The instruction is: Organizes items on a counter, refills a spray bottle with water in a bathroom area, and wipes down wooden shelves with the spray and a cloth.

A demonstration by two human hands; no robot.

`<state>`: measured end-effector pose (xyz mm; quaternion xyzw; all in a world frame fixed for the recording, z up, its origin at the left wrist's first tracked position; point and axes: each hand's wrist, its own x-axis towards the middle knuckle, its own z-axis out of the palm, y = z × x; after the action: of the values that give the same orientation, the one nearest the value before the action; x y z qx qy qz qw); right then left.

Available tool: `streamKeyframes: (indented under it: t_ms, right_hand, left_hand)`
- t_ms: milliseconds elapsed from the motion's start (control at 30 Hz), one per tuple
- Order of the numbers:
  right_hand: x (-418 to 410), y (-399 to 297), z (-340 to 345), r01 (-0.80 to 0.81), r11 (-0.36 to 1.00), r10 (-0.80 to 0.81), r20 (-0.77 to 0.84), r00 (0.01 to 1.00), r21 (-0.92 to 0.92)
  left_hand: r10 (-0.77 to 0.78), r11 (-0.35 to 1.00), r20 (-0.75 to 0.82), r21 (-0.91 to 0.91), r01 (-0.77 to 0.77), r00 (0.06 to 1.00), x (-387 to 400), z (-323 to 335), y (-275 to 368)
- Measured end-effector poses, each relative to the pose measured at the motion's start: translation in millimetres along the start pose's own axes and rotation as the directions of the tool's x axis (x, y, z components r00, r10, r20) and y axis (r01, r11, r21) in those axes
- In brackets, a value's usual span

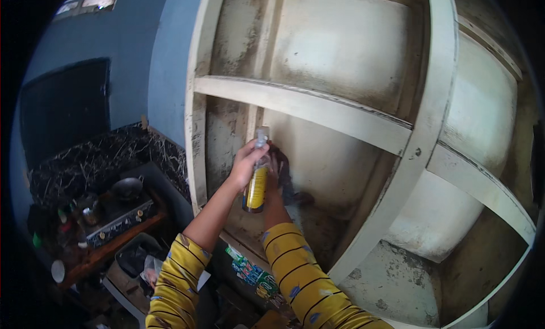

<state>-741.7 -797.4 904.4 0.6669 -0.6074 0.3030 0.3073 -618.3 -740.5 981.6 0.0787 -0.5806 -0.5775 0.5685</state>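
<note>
My left hand (246, 164) is wrapped around the neck of a spray bottle (257, 188) with a clear pump head and a yellow label bearing writing. The bottle is close to upright, in front of the lower left opening of a worn, cream-painted cabinet frame (298, 101). Just behind the bottle, my right hand (274, 169) is partly hidden and holds a dark, crumpled cloth (286, 169), which is blurred. Dark stains mark the cabinet's pale back panel (323, 159) and its side wall (223, 137).
A two-burner gas stove (119, 222) with a dark wok (127, 187) stands at the lower left. Beneath the cabinet hang green and blue sachets (247, 269). The cabinet's thick upright post (425, 116) and crossbars border the openings. A plastic bag (151, 269) lies below the stove.
</note>
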Motion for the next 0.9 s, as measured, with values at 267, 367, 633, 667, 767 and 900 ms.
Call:
streamKeyframes:
  t_ms: [267, 367, 633, 667, 767, 900]
  right_hand:
    - [31, 67, -62, -0.716, 0.451, 0.703, -0.706, -0.082, 0.533]
    - [32, 27, -75, -0.680, 0.563, 0.652, -0.758, 0.016, 0.470]
    - [20, 2, -17, -0.193, 0.917, 0.038, -0.404, 0.914, -0.349]
    - [23, -4, -33, -0.509, 0.853, 0.390, -0.511, 0.766, -0.113]
    - [42, 39, -75, -0.743, 0.621, 0.653, -0.688, 0.315, 0.249]
    - [42, 2, -85, -0.545, 0.834, 0.507, -0.504, 0.699, 0.084]
  left_hand:
    - [-0.035, 0.991, 0.104, 0.133, 0.020, 0.994, 31, 23, 39]
    - [-0.124, 0.964, 0.017, 0.240, 0.116, 0.992, 50, 21, 41]
    - [-0.034, 0.988, 0.021, 0.151, 0.030, 0.999, 27, -2, 24]
    - [-0.063, 0.984, -0.008, 0.168, 0.063, 0.998, 20, -14, 24]
    - [-0.116, 0.976, -0.020, 0.184, 0.118, 0.993, 9, -13, 13]
    - [0.005, 0.902, -0.053, 0.432, 0.018, 0.999, 3, -34, 6]
